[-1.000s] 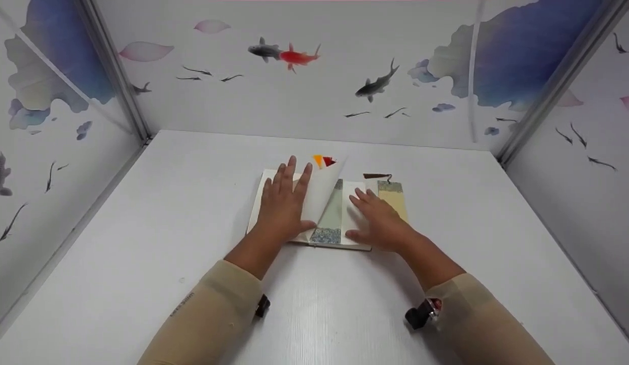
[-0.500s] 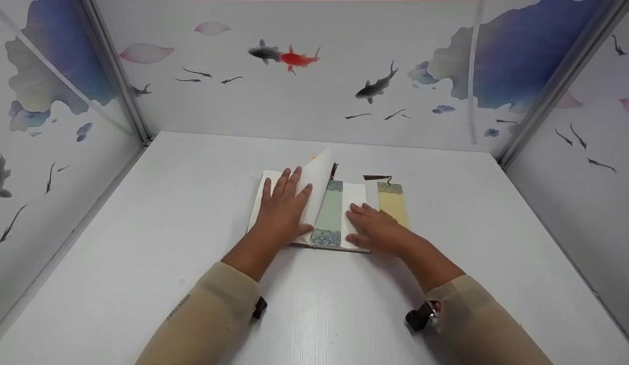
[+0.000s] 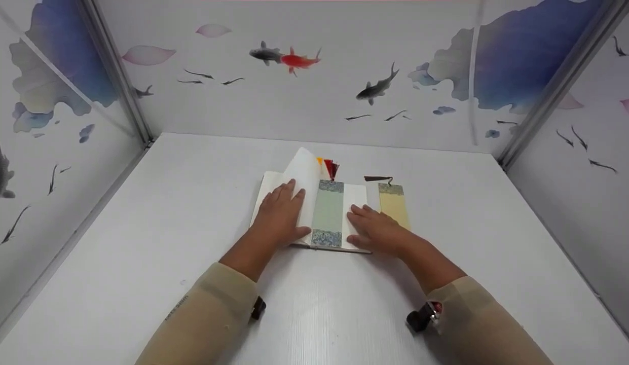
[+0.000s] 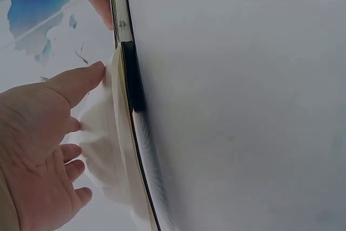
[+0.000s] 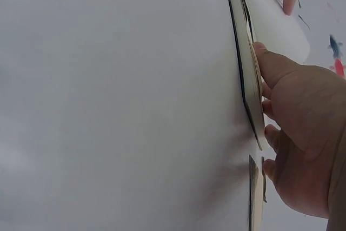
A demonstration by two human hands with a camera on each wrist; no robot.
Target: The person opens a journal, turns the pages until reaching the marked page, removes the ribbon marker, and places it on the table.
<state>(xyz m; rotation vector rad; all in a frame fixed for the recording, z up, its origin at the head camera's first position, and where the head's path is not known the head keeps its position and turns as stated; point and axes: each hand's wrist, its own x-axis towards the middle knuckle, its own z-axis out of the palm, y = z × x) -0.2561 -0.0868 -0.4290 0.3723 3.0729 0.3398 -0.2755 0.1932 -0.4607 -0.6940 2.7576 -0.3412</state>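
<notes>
An open book (image 3: 355, 196) lies on the table, one page (image 3: 302, 170) curling up at its far edge. Fingers spread, my left hand (image 3: 279, 215) rests on the left-hand pages and that raised page. Next to the fold, a green bookmark (image 3: 328, 213) with blue patterned ends lies on the right-hand page, a red tassel (image 3: 331, 168) beyond its top. My right hand (image 3: 380, 230) lies with extended fingers on the right page's outer part; in the right wrist view its thumb (image 5: 268, 60) touches the page edge. Right of the book is a yellow bookmark (image 3: 394, 205), partly hidden by that hand.
A dark brown tassel (image 3: 377, 178) trails from the yellow bookmark. A bit of orange (image 3: 320, 161) shows beside the raised page. White panels painted with fish (image 3: 299, 61) stand behind and on both sides of the white table (image 3: 314, 314).
The raised page has swung left, uncovering the green bookmark and its red tassel. My left hand has shifted slightly left and nearer; the right hand has settled lower on its page.
</notes>
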